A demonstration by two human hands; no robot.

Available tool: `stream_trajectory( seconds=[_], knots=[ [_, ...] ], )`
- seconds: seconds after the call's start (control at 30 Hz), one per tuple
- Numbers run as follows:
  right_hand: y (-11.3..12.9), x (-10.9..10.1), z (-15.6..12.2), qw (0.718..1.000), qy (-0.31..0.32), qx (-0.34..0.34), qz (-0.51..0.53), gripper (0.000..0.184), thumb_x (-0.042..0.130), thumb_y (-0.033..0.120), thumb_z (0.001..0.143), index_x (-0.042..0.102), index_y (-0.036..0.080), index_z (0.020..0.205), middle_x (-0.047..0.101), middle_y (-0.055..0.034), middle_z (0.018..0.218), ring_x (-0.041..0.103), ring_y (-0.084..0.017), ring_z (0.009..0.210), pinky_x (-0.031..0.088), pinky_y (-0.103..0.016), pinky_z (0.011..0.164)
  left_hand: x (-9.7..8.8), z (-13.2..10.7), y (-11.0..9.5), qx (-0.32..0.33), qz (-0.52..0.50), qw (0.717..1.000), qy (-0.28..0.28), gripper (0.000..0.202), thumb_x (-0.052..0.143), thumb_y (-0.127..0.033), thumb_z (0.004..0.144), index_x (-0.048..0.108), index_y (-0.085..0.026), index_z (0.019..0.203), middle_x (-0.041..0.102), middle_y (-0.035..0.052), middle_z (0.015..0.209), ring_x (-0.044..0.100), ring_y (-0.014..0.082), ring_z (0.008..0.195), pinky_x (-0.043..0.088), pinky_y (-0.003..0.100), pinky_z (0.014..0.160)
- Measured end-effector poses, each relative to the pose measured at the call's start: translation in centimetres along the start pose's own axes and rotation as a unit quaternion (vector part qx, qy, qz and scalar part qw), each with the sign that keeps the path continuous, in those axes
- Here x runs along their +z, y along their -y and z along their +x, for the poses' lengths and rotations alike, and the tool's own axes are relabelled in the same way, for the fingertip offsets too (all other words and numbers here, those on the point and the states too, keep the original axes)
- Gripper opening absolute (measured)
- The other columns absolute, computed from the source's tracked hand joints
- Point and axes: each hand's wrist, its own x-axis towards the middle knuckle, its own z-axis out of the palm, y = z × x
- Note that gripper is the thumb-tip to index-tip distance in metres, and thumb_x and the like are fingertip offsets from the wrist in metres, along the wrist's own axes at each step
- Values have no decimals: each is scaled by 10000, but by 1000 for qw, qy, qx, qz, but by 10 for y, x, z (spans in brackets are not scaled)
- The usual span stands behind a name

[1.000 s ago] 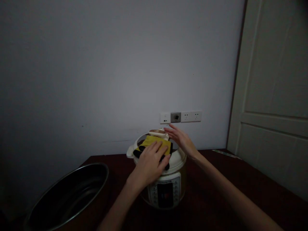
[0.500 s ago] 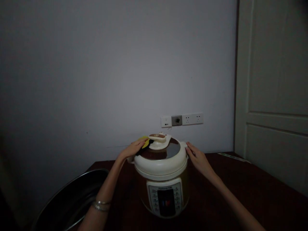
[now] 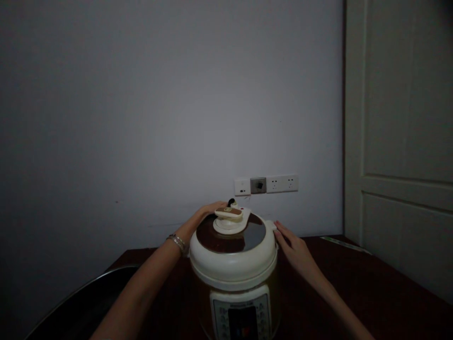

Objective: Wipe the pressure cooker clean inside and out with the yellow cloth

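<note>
An electric pressure cooker (image 3: 233, 269) with a white rim, a glossy brown lid top and a front control panel stands in front of me. My right hand (image 3: 292, 245) grips the white side handle (image 3: 271, 225) with its fingers closed. My left hand (image 3: 213, 208) reaches over the lid's far left side, behind the lid knob (image 3: 228, 215). Its fingertips are mostly hidden there. A small black piece of the cloth (image 3: 231, 202) shows by those fingers; its yellow part is now out of sight.
A large dark pan or basin (image 3: 88, 293) stands at the lower left, close to my left forearm. The cooker rests on a dark red table (image 3: 318, 274). Wall sockets (image 3: 281, 183) sit behind it, and a pale door (image 3: 399, 141) is on the right.
My left hand has moved from the lid's left edge to behind the knob, taking the yellow-and-black cloth along. My right hand stays on the side handle. The view has tilted up slightly.
</note>
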Motion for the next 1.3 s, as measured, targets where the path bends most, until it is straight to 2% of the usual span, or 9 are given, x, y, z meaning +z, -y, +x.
stream_trajectory(
  seconds=[0.23, 0.33, 0.43, 0.53, 0.67, 0.77, 1.0, 1.17, 1.3],
  knots=[
    [6, -4, 0, 1000, 23, 14, -2, 493, 439, 453, 854, 618, 127, 1177, 539, -130, 1274, 491, -265, 1206, 322, -482, 1066, -14, -9, 3, -19, -8, 999, 38, 274, 548, -334, 766, 681, -172, 942, 698, 67, 1044, 622, 222, 953, 466, 353, 855],
    [7, -5, 0, 999, 32, 20, -1, 520, 439, 456, 854, 609, 92, 1185, 532, -152, 1278, 477, -277, 1216, 310, -481, 1072, -20, -25, 6, 8, 13, 998, 61, 345, 518, -339, 788, 641, -223, 1089, 634, 55, 1191, 588, 217, 1068, 424, 384, 948],
    [7, -5, 0, 999, 33, 17, 1, 482, 454, 446, 856, 618, 128, 1178, 540, -130, 1276, 477, -273, 1218, 305, -490, 1072, -20, -35, 6, 42, 44, 997, 48, 412, 436, -368, 850, 549, -265, 1232, 526, 23, 1331, 487, 181, 1214, 315, 385, 1057],
    [6, -5, 0, 999, 26, 19, 4, 463, 465, 441, 854, 619, 148, 1179, 543, -115, 1277, 481, -263, 1216, 305, -486, 1072, -15, -28, 7, 53, 41, 996, 59, 426, 432, -377, 852, 540, -236, 1239, 524, 36, 1332, 494, 182, 1205, 319, 383, 1054],
    [6, -5, -1, 1000, 23, 21, -2, 473, 464, 444, 851, 622, 136, 1173, 544, -122, 1273, 495, -266, 1204, 312, -488, 1068, -11, -7, 9, 24, 23, 996, 88, 416, 477, -383, 820, 591, -174, 1161, 604, 78, 1233, 566, 215, 1108, 393, 392, 983],
    [5, -6, -1, 1000, 23, 20, -7, 445, 473, 441, 848, 630, 167, 1162, 554, -102, 1263, 510, -267, 1190, 320, -501, 1060, -10, -9, 7, 14, 22, 996, 85, 434, 444, -393, 845, 569, -163, 1191, 586, 82, 1256, 557, 213, 1122, 386, 390, 990],
    [1, -7, -1, 1000, 19, 0, -15, 418, 486, 438, 839, 642, 203, 1147, 573, -75, 1245, 522, -261, 1178, 344, -483, 1053, -14, -68, -15, 47, 90, 995, 6, 461, 375, -376, 890, 460, -232, 1321, 424, 29, 1411, 384, 164, 1302, 249, 362, 1104],
    [-2, -6, -1, 999, 30, -5, -21, 441, 474, 444, 843, 629, 184, 1164, 560, -90, 1260, 517, -262, 1185, 331, -486, 1057, -13, -109, -38, 72, 128, 989, 3, 423, 365, -339, 906, 471, -272, 1311, 427, 22, 1407, 387, 146, 1298, 273, 368, 1098],
    [-2, -6, 1, 999, 29, -6, -25, 469, 457, 455, 838, 631, 164, 1162, 563, -106, 1254, 523, -262, 1180, 337, -476, 1057, -2, -134, -57, 43, 168, 985, -1, 432, 351, -372, 916, 471, -249, 1313, 406, 47, 1417, 349, 147, 1320, 253, 383, 1107]
  ],
)
